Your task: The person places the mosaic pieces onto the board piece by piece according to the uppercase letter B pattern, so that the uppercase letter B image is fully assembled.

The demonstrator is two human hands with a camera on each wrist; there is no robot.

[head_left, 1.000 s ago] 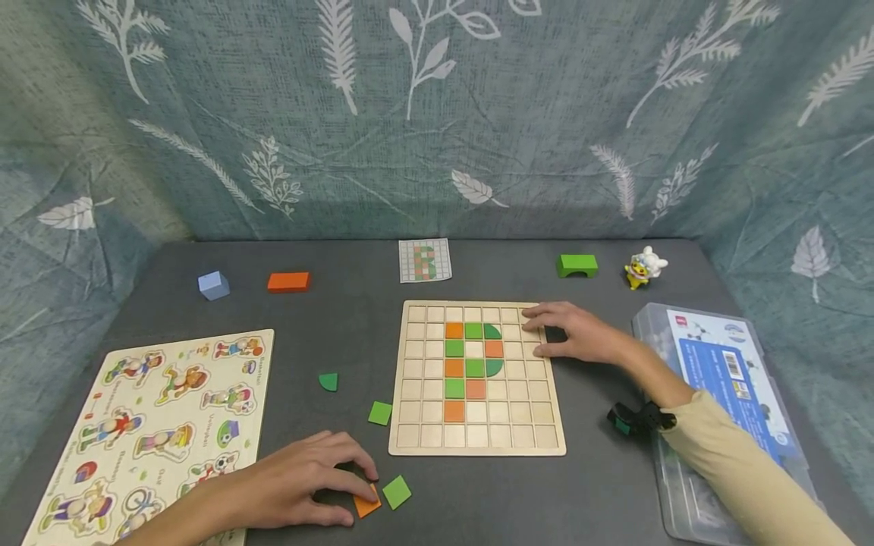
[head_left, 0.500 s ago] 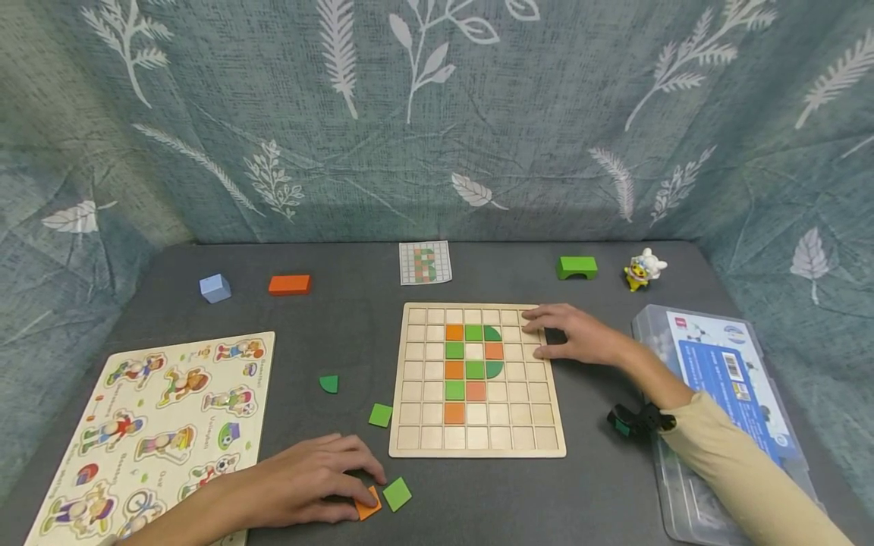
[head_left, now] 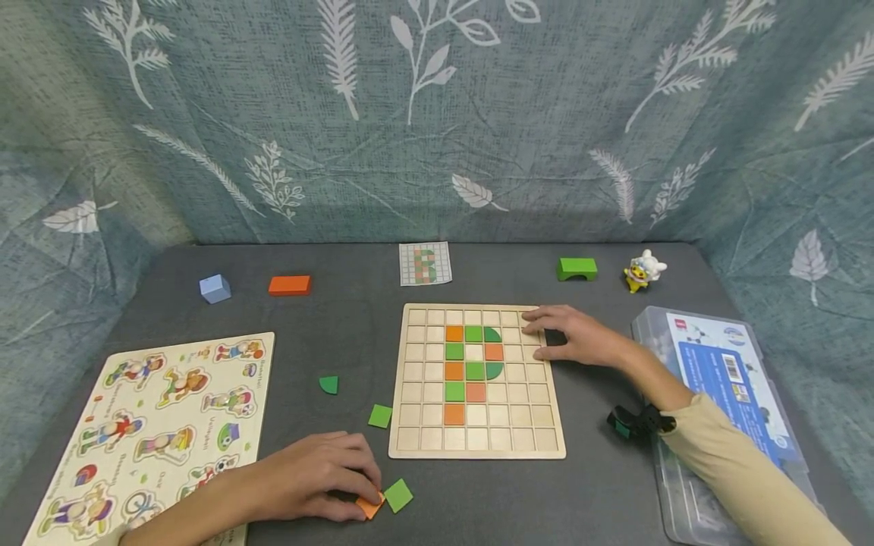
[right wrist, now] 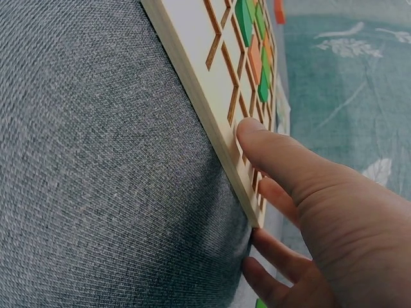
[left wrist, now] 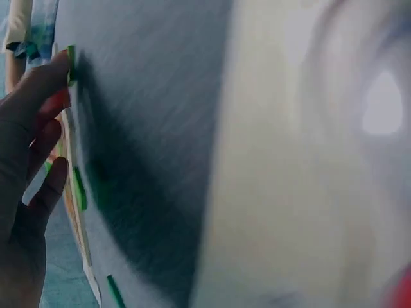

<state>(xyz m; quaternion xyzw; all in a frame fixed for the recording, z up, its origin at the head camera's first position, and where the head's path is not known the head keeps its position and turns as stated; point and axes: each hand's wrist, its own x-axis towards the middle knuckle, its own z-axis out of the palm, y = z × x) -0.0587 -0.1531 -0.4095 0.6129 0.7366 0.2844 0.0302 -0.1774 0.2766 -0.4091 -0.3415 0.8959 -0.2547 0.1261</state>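
Observation:
A wooden grid board [head_left: 519, 436] lies in the middle of the grey table, with orange and green tiles set in a partial letter shape. My right hand [head_left: 549, 334] rests flat on its far right corner; in the right wrist view the thumb [right wrist: 282, 160] lies on the board's edge [right wrist: 212, 83]. At the near edge, my left hand [head_left: 356, 491] pinches an orange square tile [head_left: 372, 506] between thumb and curled fingers. A green square tile [head_left: 398, 495] lies just right of it. The left wrist view is blurred.
A green square [head_left: 380, 415] and a green quarter-round [head_left: 329, 384] lie left of the board. A character puzzle [head_left: 157, 417] sits near left, a clear plastic box [head_left: 724, 379] right. At the back are a pattern card [head_left: 425, 263], blue cube [head_left: 215, 288], orange block [head_left: 290, 285], green arch [head_left: 576, 268] and toy figure [head_left: 644, 270].
My left hand's fingers have curled tighter over the orange tile, which now shows less and sits tilted. The right hand has stayed on the board's corner.

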